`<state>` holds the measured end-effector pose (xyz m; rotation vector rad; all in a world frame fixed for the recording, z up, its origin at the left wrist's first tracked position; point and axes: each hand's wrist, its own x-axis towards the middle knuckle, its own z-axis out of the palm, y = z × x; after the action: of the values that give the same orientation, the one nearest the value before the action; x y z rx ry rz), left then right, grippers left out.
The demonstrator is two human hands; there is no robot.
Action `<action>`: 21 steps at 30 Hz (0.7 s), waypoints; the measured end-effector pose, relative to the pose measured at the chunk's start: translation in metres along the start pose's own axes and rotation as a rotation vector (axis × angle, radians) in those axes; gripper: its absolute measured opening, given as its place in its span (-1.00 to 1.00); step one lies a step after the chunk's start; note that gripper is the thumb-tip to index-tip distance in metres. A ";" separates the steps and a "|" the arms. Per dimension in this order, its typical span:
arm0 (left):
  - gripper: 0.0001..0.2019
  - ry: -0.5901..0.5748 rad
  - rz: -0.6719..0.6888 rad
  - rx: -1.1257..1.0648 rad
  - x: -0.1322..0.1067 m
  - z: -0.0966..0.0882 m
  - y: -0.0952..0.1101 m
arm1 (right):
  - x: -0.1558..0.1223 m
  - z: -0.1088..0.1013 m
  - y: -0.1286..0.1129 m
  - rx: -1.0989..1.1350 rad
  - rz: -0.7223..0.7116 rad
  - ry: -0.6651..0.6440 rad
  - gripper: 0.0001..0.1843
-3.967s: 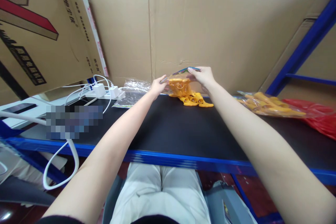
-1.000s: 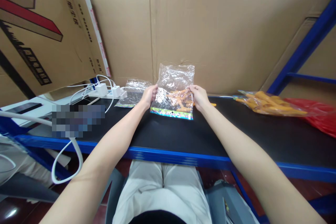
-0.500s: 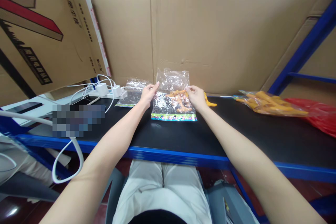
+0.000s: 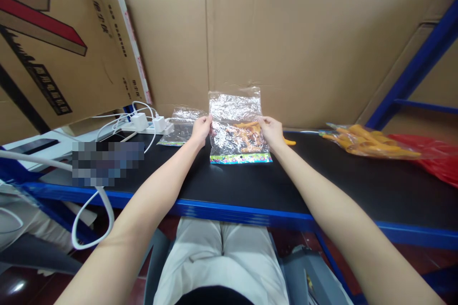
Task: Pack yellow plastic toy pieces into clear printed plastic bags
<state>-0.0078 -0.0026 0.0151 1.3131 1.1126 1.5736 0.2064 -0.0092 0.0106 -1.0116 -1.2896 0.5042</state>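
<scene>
A clear plastic bag (image 4: 232, 110) with a colourful printed strip along its near edge is held up between my two hands. My left hand (image 4: 202, 131) pinches its left side, and my right hand (image 4: 271, 132) pinches the right side. Orange-yellow plastic pieces (image 4: 250, 136) show through the film; whether they lie inside the bag or behind it I cannot tell. The tip of an orange piece (image 4: 289, 142) sticks out beyond my right hand on the black tabletop (image 4: 236, 186). Left of my left hand lies another clear bag (image 4: 179, 128), flat on the table.
To the right lie a bag of orange-yellow pieces (image 4: 372, 142) and red plastic (image 4: 429, 152). A white power strip with chargers (image 4: 157, 125) and loose cables stands at the left. Cardboard panels (image 4: 304, 52) wall the back. A blue metal rail (image 4: 243, 212) edges the table.
The bag has been pulled wider and flatter, its upper part rising and spreading. My right hand has shifted slightly right, and my left hand slightly lower and left.
</scene>
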 end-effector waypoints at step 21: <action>-0.67 -0.182 0.204 0.335 -0.004 0.008 -0.015 | 0.016 -0.013 0.012 0.035 -0.139 0.231 -0.53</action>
<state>0.0011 -0.0009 0.0007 1.8049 1.1920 1.4135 0.2252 0.0053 0.0096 -0.9150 -1.1316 0.2936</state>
